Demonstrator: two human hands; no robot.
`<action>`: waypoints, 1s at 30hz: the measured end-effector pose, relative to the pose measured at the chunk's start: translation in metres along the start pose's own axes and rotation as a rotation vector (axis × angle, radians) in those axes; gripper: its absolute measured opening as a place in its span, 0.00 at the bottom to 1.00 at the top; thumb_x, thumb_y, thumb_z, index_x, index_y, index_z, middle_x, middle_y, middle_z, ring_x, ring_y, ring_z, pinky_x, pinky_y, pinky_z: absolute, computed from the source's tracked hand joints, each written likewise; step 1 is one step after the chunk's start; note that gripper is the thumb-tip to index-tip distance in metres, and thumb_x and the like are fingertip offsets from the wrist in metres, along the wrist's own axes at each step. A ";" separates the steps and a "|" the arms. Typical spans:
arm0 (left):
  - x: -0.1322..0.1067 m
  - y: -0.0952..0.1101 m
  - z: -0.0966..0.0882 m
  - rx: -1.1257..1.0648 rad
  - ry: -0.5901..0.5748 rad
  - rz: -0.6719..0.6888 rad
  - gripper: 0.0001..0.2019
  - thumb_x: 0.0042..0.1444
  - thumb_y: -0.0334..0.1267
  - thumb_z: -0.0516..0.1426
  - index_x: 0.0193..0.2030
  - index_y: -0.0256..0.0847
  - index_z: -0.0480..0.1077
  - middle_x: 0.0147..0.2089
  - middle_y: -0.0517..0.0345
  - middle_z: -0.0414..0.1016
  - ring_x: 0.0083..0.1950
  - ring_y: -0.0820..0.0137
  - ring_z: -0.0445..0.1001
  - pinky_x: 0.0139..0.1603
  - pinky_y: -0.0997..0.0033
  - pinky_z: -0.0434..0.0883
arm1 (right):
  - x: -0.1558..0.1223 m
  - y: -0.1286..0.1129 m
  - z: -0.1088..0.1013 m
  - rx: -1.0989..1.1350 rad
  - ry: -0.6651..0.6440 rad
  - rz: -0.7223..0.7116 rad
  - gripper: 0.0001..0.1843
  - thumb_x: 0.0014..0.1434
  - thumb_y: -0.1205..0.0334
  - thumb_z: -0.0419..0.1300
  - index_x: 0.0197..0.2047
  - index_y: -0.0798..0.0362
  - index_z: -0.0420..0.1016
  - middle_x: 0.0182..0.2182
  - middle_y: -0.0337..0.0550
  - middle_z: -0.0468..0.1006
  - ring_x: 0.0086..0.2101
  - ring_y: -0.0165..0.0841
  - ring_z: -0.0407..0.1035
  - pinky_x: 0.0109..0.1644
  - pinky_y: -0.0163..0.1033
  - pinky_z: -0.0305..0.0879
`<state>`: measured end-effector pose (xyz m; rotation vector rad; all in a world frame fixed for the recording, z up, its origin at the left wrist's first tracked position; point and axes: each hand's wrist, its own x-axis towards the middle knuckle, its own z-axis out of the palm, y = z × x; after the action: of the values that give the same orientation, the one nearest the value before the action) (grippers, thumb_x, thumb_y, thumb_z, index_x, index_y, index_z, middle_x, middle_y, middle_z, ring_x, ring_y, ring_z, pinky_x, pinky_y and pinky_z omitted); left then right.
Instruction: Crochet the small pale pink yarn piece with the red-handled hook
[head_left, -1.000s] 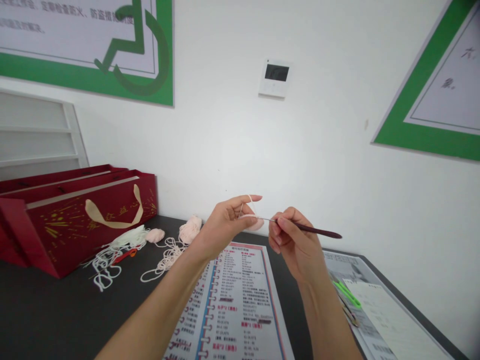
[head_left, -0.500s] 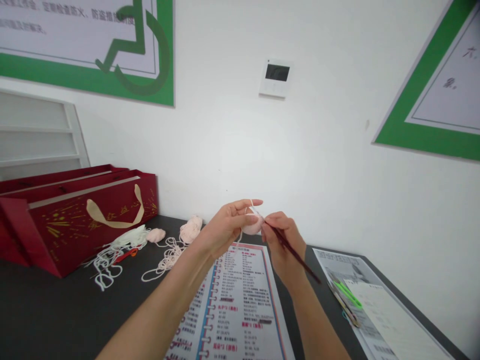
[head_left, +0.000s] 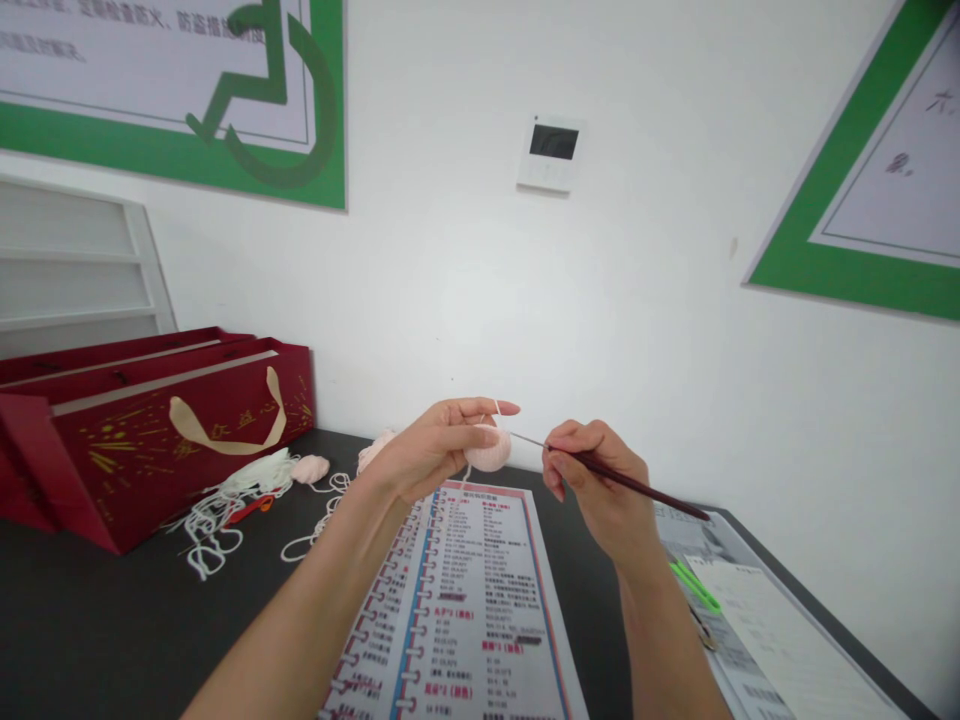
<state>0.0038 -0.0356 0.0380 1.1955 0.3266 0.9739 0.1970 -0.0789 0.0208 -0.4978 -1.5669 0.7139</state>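
A white wall stands beyond the fingers; below them are a black table and an open notebook. The left hand pinches pink knitting at its fingertips. The right hand grips a hook, its fingers now drawn back from the knitting they nearly met half a second ago.

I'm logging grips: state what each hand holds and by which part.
The left hand pinches the pink yarn piece at its upper edge; the right hand grips the crochet hook by its handle, near the metal shaft.
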 end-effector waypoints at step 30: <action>0.001 -0.009 0.023 0.360 0.219 0.258 0.14 0.51 0.33 0.62 0.45 0.37 0.73 0.26 0.65 0.68 0.29 0.76 0.66 0.36 0.71 0.63 | -0.006 -0.003 0.010 -0.284 0.058 0.000 0.05 0.64 0.63 0.56 0.35 0.49 0.67 0.23 0.32 0.69 0.21 0.25 0.62 0.23 0.33 0.57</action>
<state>0.0241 -0.0495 0.0386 1.4843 0.5484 1.3134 0.1885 -0.0866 0.0185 -0.7217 -1.6215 0.4734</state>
